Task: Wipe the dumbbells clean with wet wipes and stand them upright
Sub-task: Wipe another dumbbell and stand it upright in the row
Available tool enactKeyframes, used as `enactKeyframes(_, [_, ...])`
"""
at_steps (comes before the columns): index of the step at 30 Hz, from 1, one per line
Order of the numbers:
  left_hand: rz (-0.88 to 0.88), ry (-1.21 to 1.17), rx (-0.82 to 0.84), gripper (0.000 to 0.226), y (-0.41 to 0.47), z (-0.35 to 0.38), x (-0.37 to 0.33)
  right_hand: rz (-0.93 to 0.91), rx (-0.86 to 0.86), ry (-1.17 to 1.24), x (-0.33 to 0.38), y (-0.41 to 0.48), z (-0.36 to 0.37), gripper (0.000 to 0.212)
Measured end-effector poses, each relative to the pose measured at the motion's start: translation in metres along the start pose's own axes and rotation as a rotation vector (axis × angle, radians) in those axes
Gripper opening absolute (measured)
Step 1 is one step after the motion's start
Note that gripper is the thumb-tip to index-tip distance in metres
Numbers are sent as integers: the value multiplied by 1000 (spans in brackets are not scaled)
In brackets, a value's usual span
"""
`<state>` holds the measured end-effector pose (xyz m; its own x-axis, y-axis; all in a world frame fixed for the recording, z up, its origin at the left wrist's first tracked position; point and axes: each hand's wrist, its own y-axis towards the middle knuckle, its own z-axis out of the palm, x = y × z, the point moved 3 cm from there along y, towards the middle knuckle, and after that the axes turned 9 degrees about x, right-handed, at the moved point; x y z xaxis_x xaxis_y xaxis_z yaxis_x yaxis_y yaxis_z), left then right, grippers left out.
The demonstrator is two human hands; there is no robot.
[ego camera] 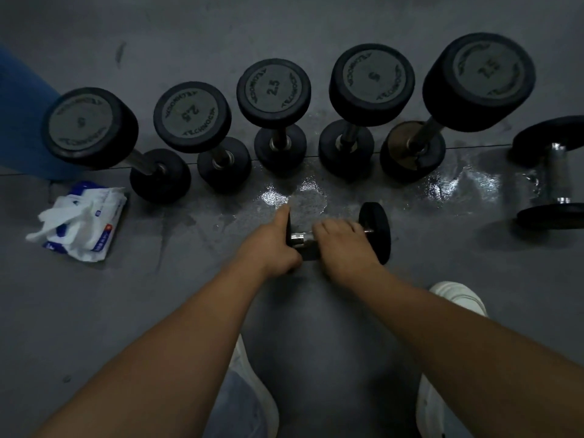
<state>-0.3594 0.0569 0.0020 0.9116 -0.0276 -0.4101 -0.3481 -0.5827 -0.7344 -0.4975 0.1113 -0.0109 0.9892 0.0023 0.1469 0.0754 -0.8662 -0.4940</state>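
A small black dumbbell (376, 232) lies on its side on the grey floor in front of me. My left hand (275, 245) grips its left end plate, the index finger stretched up along the plate's edge. My right hand (343, 245) is curled over the chrome handle; any wipe under it is hidden. Behind it, several black dumbbells (273, 90) stand upright in a row. Another dumbbell (556, 172) lies flat at the far right. An opened pack of wet wipes (83, 221) sits on the floor at the left.
The floor (458, 184) shines wet between the row and the lying dumbbell. A blue rolled object (22, 115) stands at the far left. My white shoes (458, 295) are at the bottom and right, close under my arms.
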Motion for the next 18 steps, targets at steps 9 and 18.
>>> enactKeyframes(9, [62,-111,-82,87,-7,2,3,47,157,315,-17,6,-11,18])
enactKeyframes(18, [35,-92,-71,106,-12,14,3,180,-193,295,-3,-12,5,15])
